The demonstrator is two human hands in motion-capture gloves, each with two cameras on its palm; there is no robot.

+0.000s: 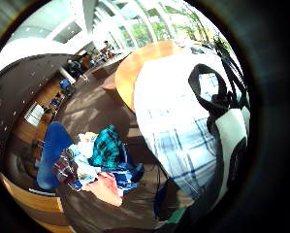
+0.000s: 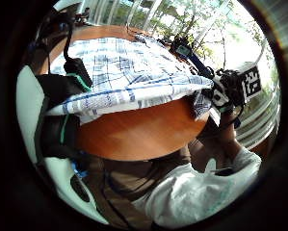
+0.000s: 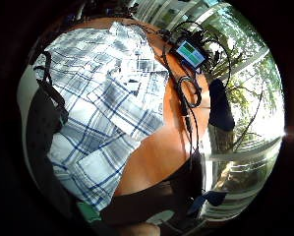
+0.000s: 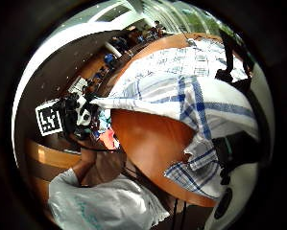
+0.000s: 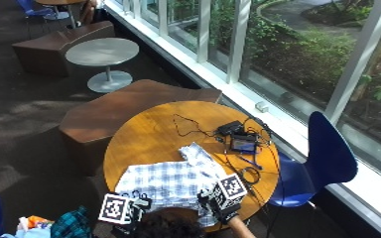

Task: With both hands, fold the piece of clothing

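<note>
The fingers of both hands are curled on the near hem of a blue-and-white plaid shirt [image 5: 177, 181], one hand at each near corner. The left hand [image 5: 126, 209] pinches the near left corner at the counter's near edge; seen from the right thumb side palm view, its glove [image 4: 80, 112] draws the hem out to a taut point just off the counter rim. The right hand [image 5: 222, 198] grips the near right corner, and from the left thumb side palm view its fingers [image 2: 219, 91] close on a bunch of cloth that hangs over the edge.

The shirt lies spread flat on the near half of the round wooden counter [image 5: 151, 129], its body reaching from the near rim toward the middle, with one part stretching farther toward the far right. The near hem is lifted off the wood between the two hands.

On the far right of the counter sit a small screened device [image 5: 244, 144] and black cables [image 5: 190, 126], just beside the shirt's far end. A blue chair [image 5: 326, 156] stands to the right of the counter. On the floor at the near left is a heap of coloured clothes [image 5: 58, 224].
</note>
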